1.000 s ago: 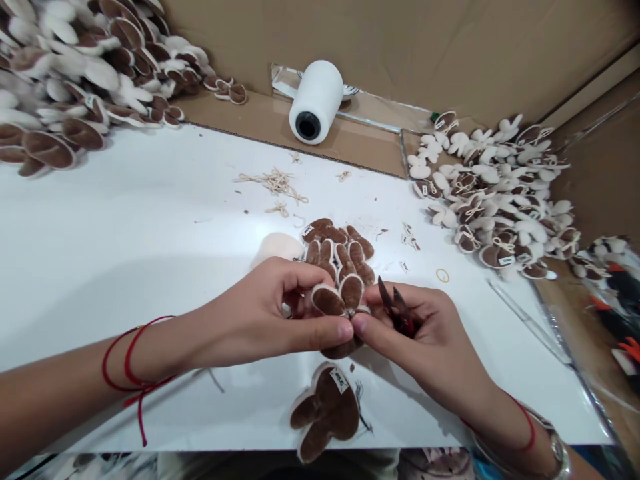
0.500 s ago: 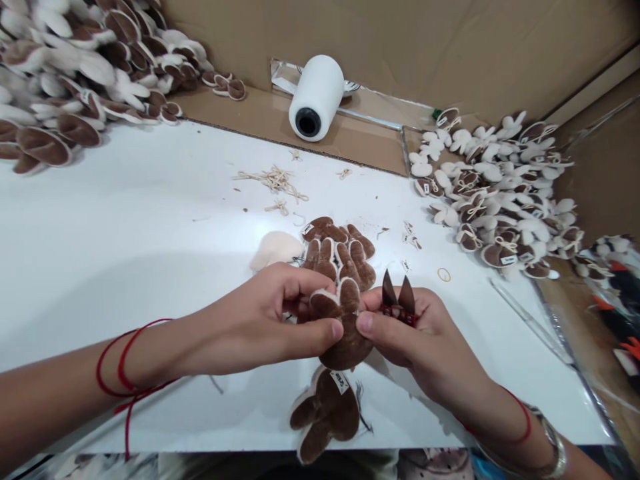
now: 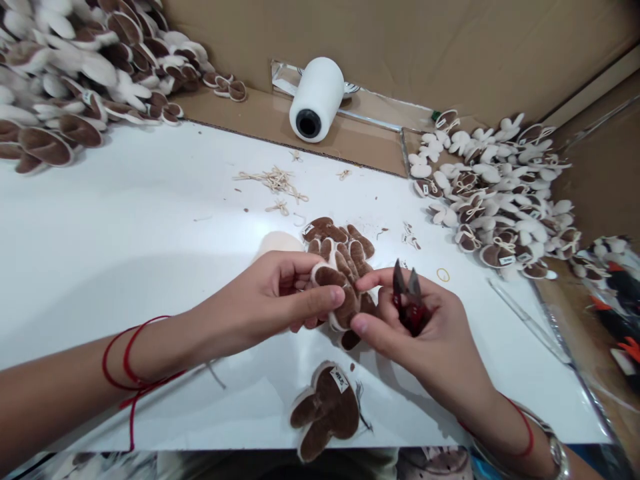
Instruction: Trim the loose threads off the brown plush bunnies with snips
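Between the thumb and fingers of my left hand (image 3: pixel 280 293) is a brown plush bunny piece (image 3: pixel 336 293) with pale edges, tilted over the table. My right hand (image 3: pixel 425 327) has thread snips (image 3: pixel 411 303) tucked in its palm, dark blades pointing up and apart. Its thumb and forefinger are spread at the right edge of the bunny piece; whether they touch it I cannot tell. Just behind lie more brown bunny pieces (image 3: pixel 325 230), one with a white label. Nearer me, another labelled bunny piece (image 3: pixel 327 413) rests on the table beside dark threads.
A white thread cone (image 3: pixel 317 100) lies on cardboard at the back. Plush pieces are heaped at the left (image 3: pixel 85 73), and bow-tied ones at the right (image 3: pixel 500 193). Small cord bows (image 3: pixel 273 180), loose labels (image 3: pixel 411 235) and a yellow rubber band (image 3: pixel 443 275) are scattered about.
The held bunny piece has been turned and tilted in my left hand. My right thumb and forefinger have opened from their pinch at its edge, and the snips have rotated slightly.
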`<state>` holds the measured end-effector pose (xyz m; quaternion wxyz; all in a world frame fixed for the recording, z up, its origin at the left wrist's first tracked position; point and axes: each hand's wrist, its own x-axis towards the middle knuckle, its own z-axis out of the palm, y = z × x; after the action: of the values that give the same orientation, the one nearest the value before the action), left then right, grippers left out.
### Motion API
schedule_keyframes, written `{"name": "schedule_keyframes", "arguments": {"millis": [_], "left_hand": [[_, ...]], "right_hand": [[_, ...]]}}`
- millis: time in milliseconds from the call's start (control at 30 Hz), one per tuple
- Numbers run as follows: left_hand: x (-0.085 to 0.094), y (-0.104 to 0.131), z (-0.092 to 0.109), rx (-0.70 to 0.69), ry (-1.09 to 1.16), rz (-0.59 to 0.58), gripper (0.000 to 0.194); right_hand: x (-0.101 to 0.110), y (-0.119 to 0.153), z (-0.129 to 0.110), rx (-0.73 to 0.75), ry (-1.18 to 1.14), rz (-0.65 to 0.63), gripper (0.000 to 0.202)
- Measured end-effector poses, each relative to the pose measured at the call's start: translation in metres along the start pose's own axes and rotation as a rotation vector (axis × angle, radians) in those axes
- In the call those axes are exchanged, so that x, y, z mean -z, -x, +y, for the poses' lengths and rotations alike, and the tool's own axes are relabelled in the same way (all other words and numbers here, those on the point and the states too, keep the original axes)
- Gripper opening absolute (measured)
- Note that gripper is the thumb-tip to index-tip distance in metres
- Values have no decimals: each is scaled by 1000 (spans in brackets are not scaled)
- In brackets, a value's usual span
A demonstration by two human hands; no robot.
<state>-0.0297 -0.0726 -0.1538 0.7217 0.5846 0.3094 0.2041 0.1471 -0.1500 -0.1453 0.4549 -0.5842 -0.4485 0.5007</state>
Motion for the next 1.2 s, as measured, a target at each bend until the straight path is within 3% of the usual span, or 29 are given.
{"name": "schedule_keyframes", "arguments": {"millis": [100,167,267,367,500,633,767,967,1100,1200], "left_hand": [[-1,0,-2,-17,22,-32,17],[-1,0,-4,-67,12,-53,11],[-1,1,-4,-225,-116,57,8],[1,2,-5,-395,-364,151,24],[3,2,-7,-555,-633,247,24],[4,2,-8,-665,-708,252,28],[3,4,-6,-663,-777,177,32],[1,11,-5,-637,-885,216,5],[3,12,-4,-676,-926,269,9],[4,11,-4,-679,-941,304,16]], "right_hand": [[-1,-2,1,-19,22,-18,34],[-1,-4,2,-35,-15,-16,24],[0,-7,2,-62,-153,-66,11],[2,-8,4,-93,-254,-135,16],[4,-8,9,-124,-306,-180,19],[4,-7,14,-192,-378,-206,22],[3,-6,14,-233,-399,-232,27],[4,-3,11,-194,-320,-245,27],[6,0,5,-175,-362,-318,45],[7,2,1,-206,-306,-385,37]]}}
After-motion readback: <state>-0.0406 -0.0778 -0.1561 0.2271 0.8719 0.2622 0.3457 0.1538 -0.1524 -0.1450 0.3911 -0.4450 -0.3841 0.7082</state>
